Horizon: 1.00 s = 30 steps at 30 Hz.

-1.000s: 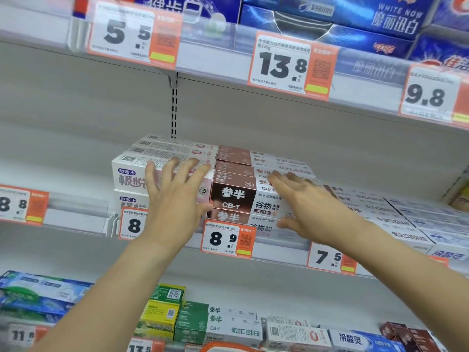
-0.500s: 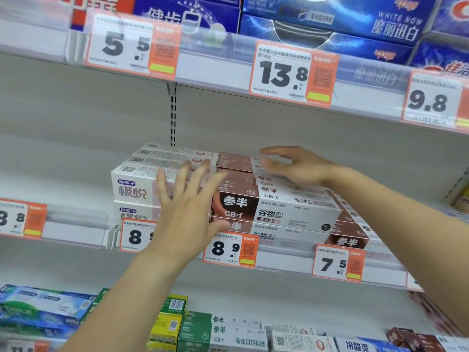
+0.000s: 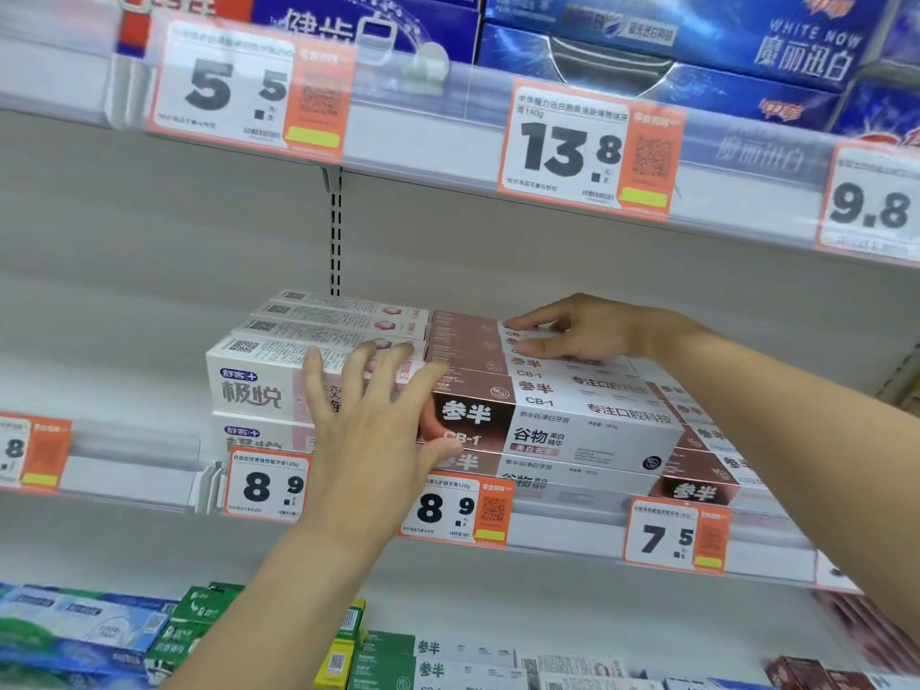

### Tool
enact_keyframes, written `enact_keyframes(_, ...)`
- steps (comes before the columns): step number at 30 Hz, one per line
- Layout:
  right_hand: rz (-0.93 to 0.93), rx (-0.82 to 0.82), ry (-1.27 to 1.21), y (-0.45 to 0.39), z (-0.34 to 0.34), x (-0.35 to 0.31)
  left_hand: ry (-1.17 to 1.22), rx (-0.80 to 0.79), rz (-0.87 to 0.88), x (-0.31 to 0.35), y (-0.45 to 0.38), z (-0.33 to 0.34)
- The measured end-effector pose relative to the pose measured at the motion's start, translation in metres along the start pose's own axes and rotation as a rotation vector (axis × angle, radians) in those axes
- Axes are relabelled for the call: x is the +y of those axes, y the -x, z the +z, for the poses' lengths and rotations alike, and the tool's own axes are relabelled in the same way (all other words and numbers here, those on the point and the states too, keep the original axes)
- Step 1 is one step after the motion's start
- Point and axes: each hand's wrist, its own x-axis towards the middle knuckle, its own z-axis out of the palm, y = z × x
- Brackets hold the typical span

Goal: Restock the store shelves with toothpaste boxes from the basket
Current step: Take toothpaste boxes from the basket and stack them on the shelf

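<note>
On the middle shelf (image 3: 124,478) stand two stacks of toothpaste boxes side by side. The left stack is white-and-pink boxes (image 3: 259,376); the right stack is brown-and-white boxes (image 3: 572,420). My left hand (image 3: 368,430) lies flat with spread fingers against the front of both stacks, where they meet. My right hand (image 3: 577,328) rests on top of the rear brown-and-white boxes, its fingers pointing left and lightly bent. The basket is out of view.
Blue toothpaste boxes (image 3: 672,37) fill the upper shelf, behind price tags such as 13.8 (image 3: 587,146). Green and white boxes (image 3: 378,659) sit on the lower shelf. To the left of the stacks, the middle shelf shows bare white board.
My right hand moved from the front of the brown-and-white stack up onto its top at the back. My left hand stayed against the fronts, shifting slightly right. The camera came closer.
</note>
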Motion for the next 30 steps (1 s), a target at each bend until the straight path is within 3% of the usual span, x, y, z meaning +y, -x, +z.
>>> enact_keyframes(5, 0.033, -0.012, -0.003, 0.005, 0.004, -0.002, -0.008, 0.0, 0.001, 0.001, -0.001, 0.0)
enact_keyframes(12, -0.112, -0.029, 0.073, 0.026, 0.035, -0.019, 0.022, -0.007, 0.025, -0.002, -0.002, 0.001)
enact_keyframes(16, -0.196, 0.078, 0.039, 0.04, 0.041, -0.029, 0.058, -0.052, 0.053, -0.006, 0.0, -0.004)
enact_keyframes(19, -0.346, 0.171, -0.048, 0.051, 0.048, -0.048, 0.178, 0.066, 0.005, -0.011, -0.002, -0.02)
enact_keyframes(22, -0.344, 0.195, 0.07, 0.048, 0.063, -0.058, 0.222, 0.172, -0.121, -0.023, -0.006, -0.039)
enact_keyframes(27, -0.29, 0.211, 0.353, 0.05, 0.078, -0.074, 0.029, -0.248, -0.021, -0.057, -0.025, -0.053)
enact_keyframes(30, -0.239, 0.215, 0.341, 0.051, 0.076, -0.083, 0.023, -0.352, -0.085, -0.083, -0.057, -0.064)
